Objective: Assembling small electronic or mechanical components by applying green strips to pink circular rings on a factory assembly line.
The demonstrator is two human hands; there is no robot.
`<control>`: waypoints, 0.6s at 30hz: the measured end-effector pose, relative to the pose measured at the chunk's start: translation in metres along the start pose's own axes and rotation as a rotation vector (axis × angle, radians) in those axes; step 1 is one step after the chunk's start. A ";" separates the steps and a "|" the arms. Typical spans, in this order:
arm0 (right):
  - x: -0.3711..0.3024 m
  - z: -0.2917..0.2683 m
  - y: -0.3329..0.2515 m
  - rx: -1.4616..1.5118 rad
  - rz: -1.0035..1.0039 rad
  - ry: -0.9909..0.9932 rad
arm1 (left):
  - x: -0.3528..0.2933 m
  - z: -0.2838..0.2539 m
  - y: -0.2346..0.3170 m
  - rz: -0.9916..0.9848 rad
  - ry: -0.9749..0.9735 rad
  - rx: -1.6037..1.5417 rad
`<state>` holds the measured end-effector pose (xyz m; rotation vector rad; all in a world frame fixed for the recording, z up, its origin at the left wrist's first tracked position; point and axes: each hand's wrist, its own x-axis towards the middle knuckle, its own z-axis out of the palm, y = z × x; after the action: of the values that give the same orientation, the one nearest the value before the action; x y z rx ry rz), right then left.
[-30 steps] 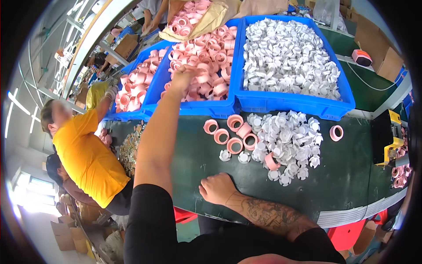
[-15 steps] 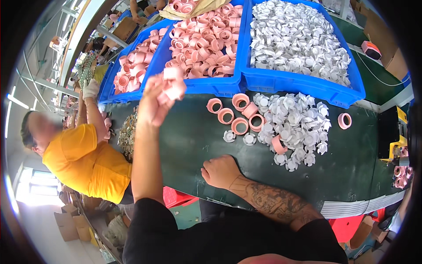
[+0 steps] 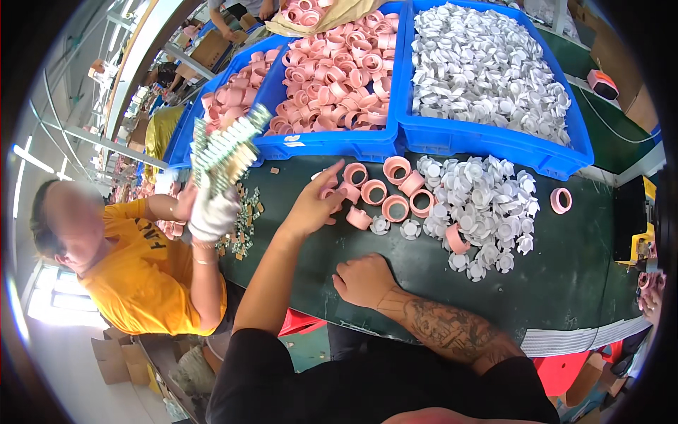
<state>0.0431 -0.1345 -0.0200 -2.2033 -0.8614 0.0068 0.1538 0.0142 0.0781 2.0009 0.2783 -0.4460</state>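
My left hand [image 3: 311, 206] reaches over the green table with its fingers apart, among several pink plastic rings. One pink ring [image 3: 350, 191] lies by its fingertips, and another [image 3: 359, 218] is just to the right; a further ring is partly hidden by the fingers. More open pink rings [image 3: 395, 208] lie in a loose group beside them. My right hand [image 3: 364, 280] rests on the table as a fist, nothing showing in it. Beyond it spreads a heap of white petal-shaped plastic caps [image 3: 487, 205], with one pink ring [image 3: 457, 239] on the heap's near side.
Blue bins hold pink rings [image 3: 332, 71] and white caps [image 3: 487, 71] at the back. A lone pink ring [image 3: 561, 201] sits at right. On the left, a co-worker's gloved hand [image 3: 214, 212] lifts green circuit-board strips [image 3: 226, 152] above small scattered pieces [image 3: 244, 222]. A yellow-black device [image 3: 635, 219] stands far right.
My left hand came down from in front of the bins, bringing pink rings to the table by the group. My right fist stayed on the table. The co-worker's gloved hand moved nearer with the strips.
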 end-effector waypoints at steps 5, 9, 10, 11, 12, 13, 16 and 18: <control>0.000 0.003 -0.001 0.028 -0.022 0.007 | 0.001 0.005 -0.011 0.480 0.050 0.323; 0.001 0.006 0.001 0.016 -0.018 0.007 | -0.009 0.016 -0.003 0.406 0.087 0.533; 0.001 0.006 0.001 0.011 -0.020 0.012 | -0.018 0.020 0.011 0.241 0.063 0.579; 0.001 0.007 0.000 0.013 -0.021 0.009 | -0.019 0.024 0.009 0.221 0.050 0.583; 0.002 0.007 -0.001 0.017 -0.022 0.011 | -0.021 0.026 0.002 0.289 0.085 0.665; 0.002 0.006 -0.003 0.021 -0.025 0.015 | -0.025 0.028 -0.002 0.358 0.122 0.748; 0.003 0.007 -0.001 0.026 -0.009 0.045 | -0.051 0.046 0.019 0.292 0.082 0.679; 0.005 0.012 0.001 0.049 -0.021 0.139 | -0.054 0.048 0.026 0.401 0.059 0.662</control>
<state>0.0446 -0.1246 -0.0282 -2.1218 -0.7986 -0.1332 0.1060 -0.0404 0.1023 2.6370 -0.2751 -0.2327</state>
